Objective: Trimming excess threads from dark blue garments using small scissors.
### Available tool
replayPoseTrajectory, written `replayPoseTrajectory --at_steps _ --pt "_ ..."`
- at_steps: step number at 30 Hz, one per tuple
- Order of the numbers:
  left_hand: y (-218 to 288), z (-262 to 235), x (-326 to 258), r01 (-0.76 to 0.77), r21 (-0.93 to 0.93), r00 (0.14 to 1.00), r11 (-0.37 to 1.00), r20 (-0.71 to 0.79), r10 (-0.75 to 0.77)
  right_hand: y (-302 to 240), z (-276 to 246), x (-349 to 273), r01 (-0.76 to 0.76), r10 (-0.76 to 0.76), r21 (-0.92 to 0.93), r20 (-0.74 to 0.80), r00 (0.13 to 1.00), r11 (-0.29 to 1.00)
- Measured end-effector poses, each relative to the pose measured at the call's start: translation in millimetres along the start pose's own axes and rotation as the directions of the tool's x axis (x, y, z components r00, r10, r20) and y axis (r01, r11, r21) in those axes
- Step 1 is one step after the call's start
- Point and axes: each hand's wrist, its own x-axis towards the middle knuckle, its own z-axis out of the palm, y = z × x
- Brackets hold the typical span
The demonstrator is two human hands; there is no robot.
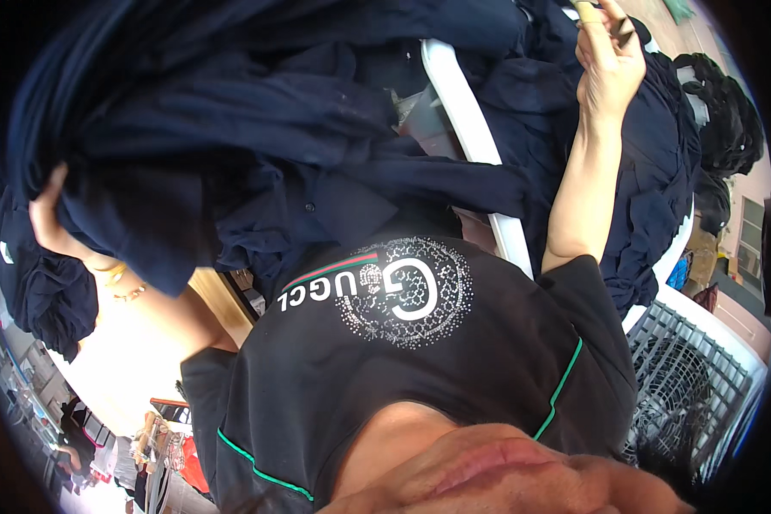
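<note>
Fingers [57, 182] of the left hand [51, 218] touch the edge of a navy garment [265, 120], partly hidden by cloth; I can't tell how tightly they close. The garment spreads before the person's black shirt [505, 360], which bears white lettering [320, 292]. The right forearm [584, 184] reaches up, the right hand's [609, 64] fingers bent, their hold unclear from here.

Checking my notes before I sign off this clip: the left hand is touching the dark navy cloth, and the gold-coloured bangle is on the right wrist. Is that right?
Not quite: the head view shows the gold-coloured bangle on the left wrist, while the right wrist is bare. The left hand is indeed touching the dark navy cloth.
</note>
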Motion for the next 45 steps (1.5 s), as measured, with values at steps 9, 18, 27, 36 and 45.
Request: replayPoseTrajectory --at_steps 9,18,27,36,45 --pt "58.2 -4.0 -79.6 0.974 0.038 0.138 0.221 0.676 -0.724 67.2 16.9 5.5 -0.152 0.168 -0.11 0.153 0.974 0.982" --pt "47.8 4.4 30.2 0.235 0.828 -0.049 0.51 0.534 -0.844 76.3 47.8 4.0 -0.053 0.061 -0.036 0.321 0.945 0.998" --pt "91.2 126.1 83.7 0.039 0.331 0.419 0.943 0.851 -0.316 83.6 55.5 -17.1 -0.089 0.08 0.015 0.313 0.946 0.996" --pt "35.8 215.6 15.2 0.56 0.053 0.334 0.827 0.899 -0.284 78.3 54.8 -21.8 -0.207 0.191 0.016 0.322 0.927 0.978" --pt "23.4 39.3 109.2 0.724 -0.676 0.559 -0.137 0.692 -0.456 49.2 58.0 -9.2 -0.329 0.282 0.103 0.316 0.906 0.939"
